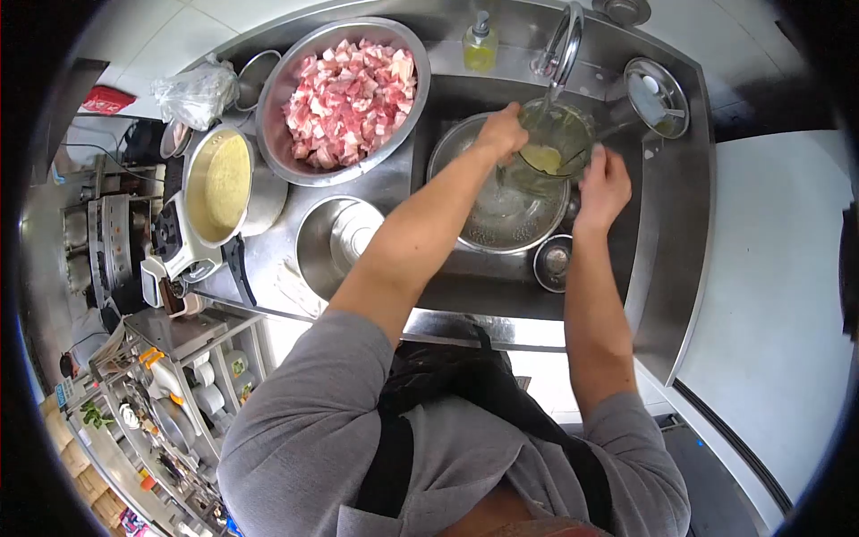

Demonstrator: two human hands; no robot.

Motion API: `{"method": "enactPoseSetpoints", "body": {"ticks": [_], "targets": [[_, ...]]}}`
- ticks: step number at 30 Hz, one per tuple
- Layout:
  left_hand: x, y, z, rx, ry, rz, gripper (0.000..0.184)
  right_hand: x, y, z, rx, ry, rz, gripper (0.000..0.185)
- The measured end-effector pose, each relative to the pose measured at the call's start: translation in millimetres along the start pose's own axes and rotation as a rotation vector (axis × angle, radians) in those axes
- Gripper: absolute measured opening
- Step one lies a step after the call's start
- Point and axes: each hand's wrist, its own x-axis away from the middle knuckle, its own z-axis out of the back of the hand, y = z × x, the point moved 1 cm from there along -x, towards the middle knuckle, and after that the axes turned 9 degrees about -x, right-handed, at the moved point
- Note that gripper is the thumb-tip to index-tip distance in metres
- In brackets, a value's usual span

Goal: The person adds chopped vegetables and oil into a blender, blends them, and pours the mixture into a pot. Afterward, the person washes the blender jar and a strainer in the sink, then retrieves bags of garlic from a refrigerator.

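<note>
Under the running tap (pixel 561 55), a see-through container (pixel 562 125) with some pale yellow stuff inside is tilted over the sink. My left hand (pixel 503 134) is closed on its left side. On the opposite side, my right hand (pixel 605 186) has its fingers curled against the container's edge, partly hidden. Just below the container, a large metal bowl (pixel 501 234) sits in the sink with water and bubbles in it. Near my right forearm lies a small metal bowl (pixel 553 265).
On the left counter stand a big metal basin (pixel 420 67) of cubed raw meat (pixel 349 103), a pot of pale yellow contents (pixel 224 183) and a metal pot (pixel 309 234). A soap bottle (pixel 480 46) is behind the sink. A metal dish (pixel 658 97) rests at the right rim.
</note>
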Motion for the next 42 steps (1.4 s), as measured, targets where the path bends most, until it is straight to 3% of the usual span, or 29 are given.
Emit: {"method": "enactPoseSetpoints", "body": {"ticks": [2,4,7,11,13,15,17,18,19,20,22,23,25,28,32,34,35,37,38,39,40,41,42], "targets": [[-0.2,1.9,6.4,-0.143,-0.018,-0.094,0.06,-11.9,-35.3,-17.1,-0.354,-0.215,-0.013,0.024],[-2.9,2.1,9.6,-0.315,-0.068,-0.114,0.054,-38.9,-28.2,-57.8,-0.498,-0.491,-0.178,0.024],[-9.7,-10.9,13.6,-0.39,-0.097,-0.099,0.058,-55.3,-33.8,-97.4,-0.557,-0.631,-0.211,0.025],[-44.5,-36.6,-3.5,-0.708,-0.028,-0.343,0.06,-43.2,-41.2,-80.9,-0.634,-0.635,-0.237,0.023],[-13.3,-4.6,12.8,-0.346,-0.043,-0.216,0.055,-22.1,-39.7,-36.1,-0.775,-0.363,-0.116,0.021],[-11.4,15.9,15.9,-0.355,-0.054,-0.212,0.054,18.6,-19.9,8.1,-0.688,-0.235,-0.115,0.022],[-17.9,26.0,8.7,-0.365,-0.067,-0.2,0.053,62.4,36.2,15.1,-0.568,-0.258,-0.194,0.026],[-25.4,28.8,2.9,-0.307,0.0,-0.169,0.047,75.0,79.9,-4.7,-0.52,-0.326,-0.093,0.03],[-28.5,30.3,-4.2,-0.251,0.069,-0.137,0.041,86.9,84.3,-20.8,-0.265,-0.283,0.095,0.034],[-26.7,30.6,-12.4,-0.254,0.063,-0.134,0.041,88.0,72.6,-27.9,-0.265,-0.282,0.088,0.034],[-27.1,30.6,-21.5,-0.259,0.195,-0.118,0.041,73.5,37.5,-36.2,-0.106,-0.175,0.364,0.038],[-27.9,29.3,-26.1,-0.263,0.197,-0.115,0.041,62.7,43.4,-44.7,-0.11,-0.177,0.362,0.038],[-29.5,26.3,-36.9,-0.135,0.141,-0.134,0.042,45.1,52.0,-53.5,-0.11,-0.337,-0.046,0.044],[-30.7,16.8,-19.5,-0.069,0.107,-0.022,0.038,48.4,26.5,-36.4,-0.231,-0.142,-0.061,0.051],[-9.6,8.6,20.0,-0.186,0.165,0.074,0.037,34.7,39.8,-37.8,-0.221,-0.229,-0.159,0.051],[2.3,11.1,32.2,-0.36,0.448,-0.332,0.038,30.5,39.7,-38.7,-0.02,-0.365,-0.071,0.052],[1.2,16.6,34.9,-0.361,0.452,-0.328,0.038,29.3,40.4,-38.8,-0.021,-0.37,-0.069,0.052],[-6.4,33.7,29.0,-0.143,0.067,-0.438,0.034,25.5,32.3,-36.6,0.048,-0.455,-0.04,0.05],[-6.1,39.0,22.9,-0.136,0.068,-0.432,0.034,27.0,29.9,-34.8,0.088,-0.497,-0.029,0.048],[-5.5,45.1,15.6,0.24,-0.11,-0.358,0.031,29.9,28.2,-32.1,0.096,-0.501,-0.027,0.048],[-3.9,48.7,11.3,0.617,-0.289,-0.275,0.028,33.8,27.1,-27.4,-0.099,-0.466,-0.079,0.047],[-1.8,48.8,11.1,0.631,-0.293,-0.274,0.028,36.4,27.5,-22.7,-0.29,-0.426,-0.133,0.046],[3.1,49.9,13.9,0.833,-0.34,-0.318,0.028,34.6,34.8,-19.3,-0.275,-0.426,-0.132,0.046]]}}
